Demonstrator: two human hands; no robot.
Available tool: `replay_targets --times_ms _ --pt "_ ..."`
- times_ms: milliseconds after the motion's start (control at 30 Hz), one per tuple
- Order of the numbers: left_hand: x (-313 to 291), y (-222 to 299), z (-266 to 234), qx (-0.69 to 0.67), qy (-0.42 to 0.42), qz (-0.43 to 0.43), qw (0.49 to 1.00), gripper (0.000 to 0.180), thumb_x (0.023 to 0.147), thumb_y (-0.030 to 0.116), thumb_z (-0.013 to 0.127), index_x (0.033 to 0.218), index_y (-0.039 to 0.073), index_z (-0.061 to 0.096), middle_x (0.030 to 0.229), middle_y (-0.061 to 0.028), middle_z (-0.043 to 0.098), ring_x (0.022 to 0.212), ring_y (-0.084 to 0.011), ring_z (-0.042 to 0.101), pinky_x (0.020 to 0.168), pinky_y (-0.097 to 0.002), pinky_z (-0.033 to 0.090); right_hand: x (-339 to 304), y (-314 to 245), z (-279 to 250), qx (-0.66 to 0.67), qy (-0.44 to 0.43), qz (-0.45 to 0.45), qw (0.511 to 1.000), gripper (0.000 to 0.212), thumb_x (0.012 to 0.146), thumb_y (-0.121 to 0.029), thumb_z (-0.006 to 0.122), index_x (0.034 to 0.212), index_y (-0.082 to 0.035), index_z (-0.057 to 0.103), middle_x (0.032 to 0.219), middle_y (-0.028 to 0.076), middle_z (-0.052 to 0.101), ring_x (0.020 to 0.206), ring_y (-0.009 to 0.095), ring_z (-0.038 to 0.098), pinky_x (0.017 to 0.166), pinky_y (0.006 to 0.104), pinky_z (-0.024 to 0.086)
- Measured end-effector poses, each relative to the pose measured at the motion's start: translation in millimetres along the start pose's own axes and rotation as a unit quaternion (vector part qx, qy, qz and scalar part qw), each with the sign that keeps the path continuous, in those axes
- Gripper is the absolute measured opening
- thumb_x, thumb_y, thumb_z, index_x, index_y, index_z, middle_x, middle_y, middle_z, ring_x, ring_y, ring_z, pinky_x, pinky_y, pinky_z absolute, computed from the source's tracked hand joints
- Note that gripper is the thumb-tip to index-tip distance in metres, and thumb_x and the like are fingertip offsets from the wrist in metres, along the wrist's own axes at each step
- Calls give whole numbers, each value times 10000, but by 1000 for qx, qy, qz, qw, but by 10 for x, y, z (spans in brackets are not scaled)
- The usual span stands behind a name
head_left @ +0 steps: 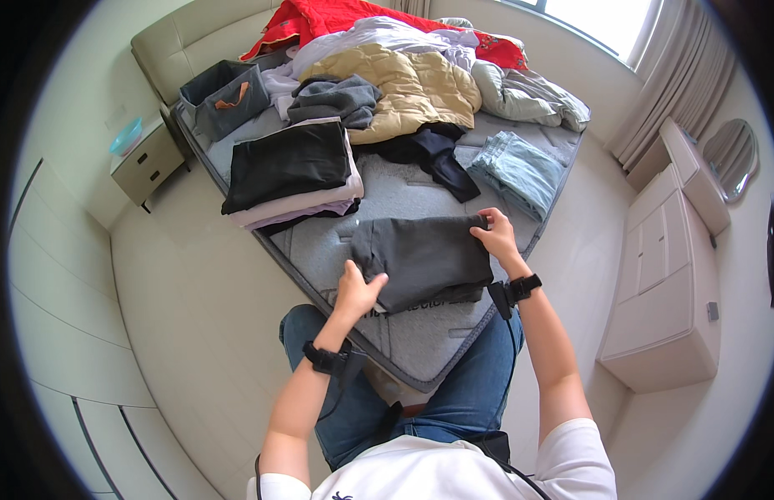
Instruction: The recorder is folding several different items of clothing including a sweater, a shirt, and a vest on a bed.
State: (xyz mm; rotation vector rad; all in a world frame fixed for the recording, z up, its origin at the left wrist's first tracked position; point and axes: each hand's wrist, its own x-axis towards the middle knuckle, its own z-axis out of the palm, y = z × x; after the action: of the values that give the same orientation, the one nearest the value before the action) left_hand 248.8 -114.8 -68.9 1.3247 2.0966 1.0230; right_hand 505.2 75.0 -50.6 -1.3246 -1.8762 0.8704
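Head camera view: both bare hands are at a folded dark grey garment point(424, 260), which is over the near corner of the grey mattress point(387, 187), in front of the person's knees. The left hand point(358, 292) is at the garment's left edge, thumb laid over the top of the cloth and forefinger spread away from it in a wide V; the other fingers are mostly hidden, so I cannot tell whether they close on the cloth from beneath. The right hand point(497, 235) grips the far right corner, thumb and fingertips drawn close together in a pinch on the fabric. Each wrist wears a black strap.

Beyond the garment, to the left, is a stack of folded clothes point(289, 162) with a black piece on top and pale pink and lilac layers below. Light blue jeans point(520, 171) lie folded near the mattress's right edge, and a crumpled black garment point(441, 158) lies between stack and jeans, just in front of a tan quilted jacket point(412, 87).
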Motion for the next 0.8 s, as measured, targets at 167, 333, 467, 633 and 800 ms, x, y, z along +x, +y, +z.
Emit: replay_targets --times_ms 167,333,467,633,800 --pt "-44 199 19 180 62 101 977 871 803 303 653 1417 -50 146 1423 -281 256 1325 -384 274 1062 -461 272 -204 -164 462 -166 84 -196 963 436 769 -127 628 1168 6 513 1230 212 501 1169 372 464 980 399 396" --pt "198 288 427 316 53 253 913 603 943 365 380 1453 94 207 1503 -67 240 1385 -260 207 1091 -568 121 -494 -414 1007 -285 -122 -228 923 580 897 -326 474 1412 -110 317 1491 94 255 1386 327 185 1100 523 173" --pt "188 312 506 333 -51 94 937 627 945 485 288 1462 144 195 1531 -20 154 1411 -292 88 1048 -663 64 -566 -239 934 -348 -117 -178 913 627 913 -443 410 1455 -180 237 1527 53 165 1415 292 75 1128 475 86" --pt "268 170 552 354 -25 89 931 673 929 509 317 1465 127 173 1540 -26 105 1369 -464 53 1063 -629 102 -574 -130 784 -350 -64 -73 932 713 899 -553 374 1469 -173 176 1539 45 106 1411 341 16 1129 468 73" --pt "226 -71 583 337 141 107 925 744 879 456 498 1427 32 225 1475 -200 216 1270 -465 283 1020 -518 284 -620 -278 727 -361 -60 62 928 843 855 -629 386 1474 -120 121 1544 80 41 1391 414 40 1116 491 105"
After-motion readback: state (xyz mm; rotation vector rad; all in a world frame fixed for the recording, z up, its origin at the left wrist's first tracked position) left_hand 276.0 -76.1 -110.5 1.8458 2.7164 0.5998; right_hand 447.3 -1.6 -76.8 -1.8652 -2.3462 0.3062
